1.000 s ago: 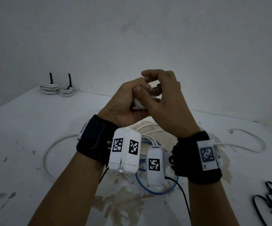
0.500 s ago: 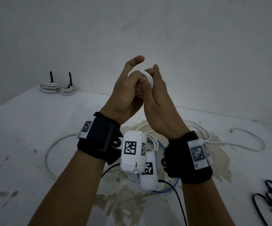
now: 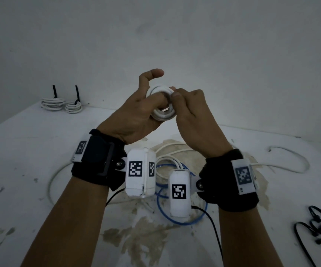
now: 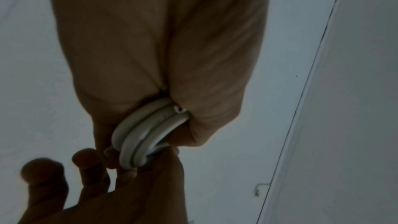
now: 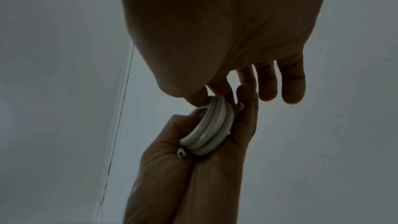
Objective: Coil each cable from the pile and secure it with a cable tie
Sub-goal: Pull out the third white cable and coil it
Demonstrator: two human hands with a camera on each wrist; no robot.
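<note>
both hands are raised together above the table [image 3: 30, 143]. the left hand [image 3: 134, 116] cradles the white coil [image 3: 162, 104], index finger lifted; the right hand [image 3: 192, 114] pinches the coil's rim.

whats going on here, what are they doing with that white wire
A person is winding a white cable into a small coil. The left hand grips the coil while the right hand pinches its edge. Two tied coils sit at the table's far corner; loose cables and black cable ties still lie on the table.
</note>
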